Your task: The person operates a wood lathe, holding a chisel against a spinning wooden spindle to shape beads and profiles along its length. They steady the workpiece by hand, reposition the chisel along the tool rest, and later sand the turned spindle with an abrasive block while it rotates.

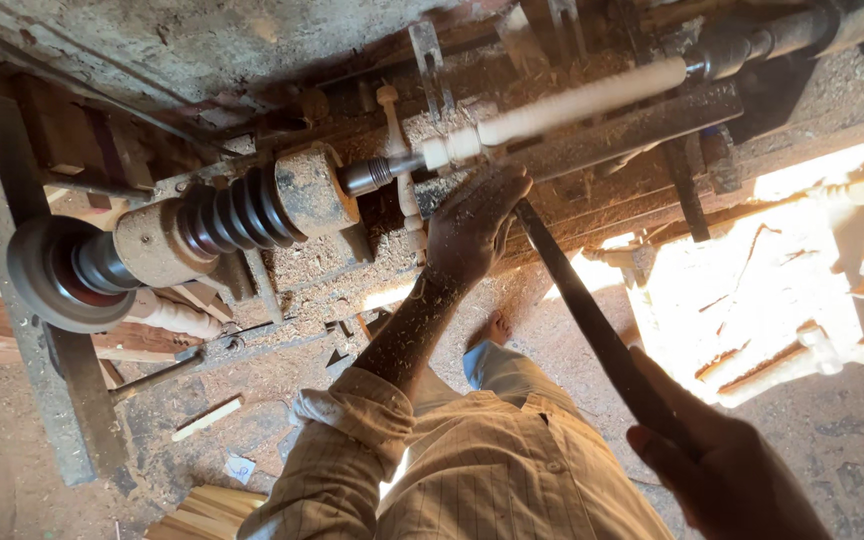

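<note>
- While the pale wooden spindle [572, 103] sits between the lathe centres, its long axis runs from lower left to upper right, up and ahead of both hands.
- Left hand [472, 228] is nearer: it sits just below the spindle's left end, fingers curled over the front end of the long dark chisel [592, 325], pressing it down at the tool rest bar [632, 130]. Looks clenched on the blade; exact tip contact w/ the wood is hidden by the fingers.
- Right hand [722, 460] is well back, low right, wrapped around the chisel's rear end. Grip is closed; handle itself is mostly covered.
- Chisel axis runs diagonally from lower right up to the spindle, roughly crosswise to the spindle axis.
- Left of the spindle: grooved stepped pulley [237, 215] on the same shaft line, then a round flywheel disc [57, 275] at far left. Both well clear of the hands.
- A small turned piece [399, 150] stands upright just beside the left hand, behind the wrist line.
- Sawdust [332, 265] is heaped on the bed under the work.
- Finished turned legs [842, 350] lie in bright sun at right, apart from the tool path.
- Nothing sits between chisel and spindle except the rest bar.
</note>
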